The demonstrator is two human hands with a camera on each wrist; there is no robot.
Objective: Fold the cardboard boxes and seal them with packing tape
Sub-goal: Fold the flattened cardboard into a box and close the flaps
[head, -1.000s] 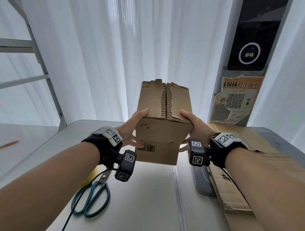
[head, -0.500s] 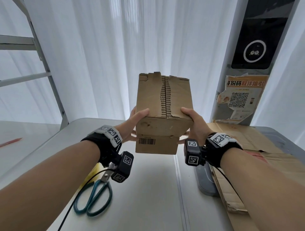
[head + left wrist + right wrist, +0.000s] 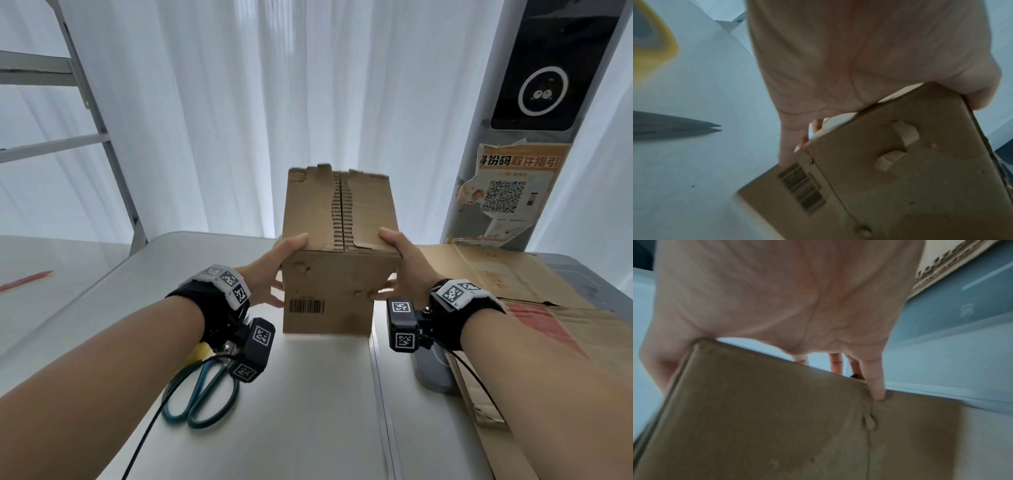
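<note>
Grey metal shelving stood at the far left, before white pleated curtains. On the pale, smooth worktop lay green-handled scissors, their dark blades closed to a point in the left wrist view, near a blurred yellow object. The left hand gripped the left side of the cardboard box, thumb curled over the top edge and fingers spread flat down the side panel. The box was brown corrugated board, dented and scuffed, with a printed barcode low on its near face; its two top flaps met along a ragged, fluted seam with no tape visible on it. It stood at the middle of the worktop, its lower edge at the surface. The right hand clasped the opposite side in a matching grip, thumb on top, fingers straight down the panel. Further right lay flattened cardboard sheets, partly over a grey rounded object, below a torn paper notice with a QR code.
</note>
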